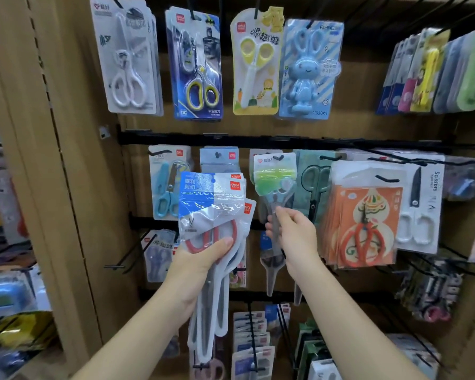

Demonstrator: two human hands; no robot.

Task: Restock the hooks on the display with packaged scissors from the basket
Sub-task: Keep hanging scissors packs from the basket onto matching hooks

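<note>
My left hand (203, 259) grips a fanned stack of packaged scissors (213, 209) with blue-and-white tops and red handles, held upright in front of the middle row. My right hand (292, 234) pinches the lower part of a clear pack with a green-handled pair of scissors (274, 179). That pack's top sits at a black hook (279, 157) on the middle rail. The basket is out of view.
The pegboard display holds full hooks: white, Batman, yellow and blue rabbit scissors (309, 69) on top, orange packs (365, 223) and white scissors at right. Bare black hooks (126, 259) jut out at lower left. A cardboard pillar (47, 160) borders the left side.
</note>
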